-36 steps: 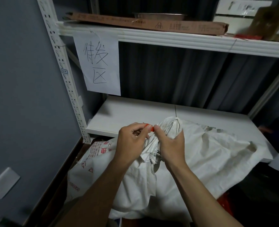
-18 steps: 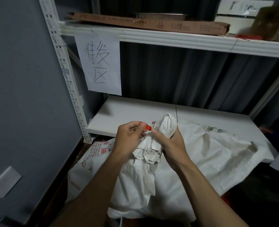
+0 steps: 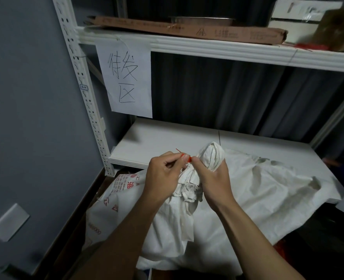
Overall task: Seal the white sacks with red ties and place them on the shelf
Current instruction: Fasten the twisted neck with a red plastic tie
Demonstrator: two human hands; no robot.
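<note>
Both hands work at the gathered neck of the white sack [image 3: 247, 199], whose body slumps over the front edge of the shelf [image 3: 157, 142] and hangs down below it. The bunched top stands up just past the hands.

The left hand [image 3: 163, 174] pinches the red tie [image 3: 189, 158] between thumb and forefinger, the other fingers curled in. The right hand [image 3: 213, 182] is wrapped round the sack's neck, holding it bunched, with its thumb tip up against the tie. The two hands nearly touch at the tie.

Compared with half a second ago, the hands sit in almost the same spot and keep the same grips. What differs is small. A thin red tail of the tie now sticks out up and to the left beyond the left hand's fingertips, plainer than before. The bunched top also leans a little more to the right than it did.

A second, printed sack [image 3: 114, 190] lies below the shelf's front edge on the left, partly under the left forearm. A paper sign [image 3: 126, 77] with handwritten characters hangs from the upper shelf [image 3: 207, 47], where a flat cardboard box [image 3: 187, 29] lies.
</note>
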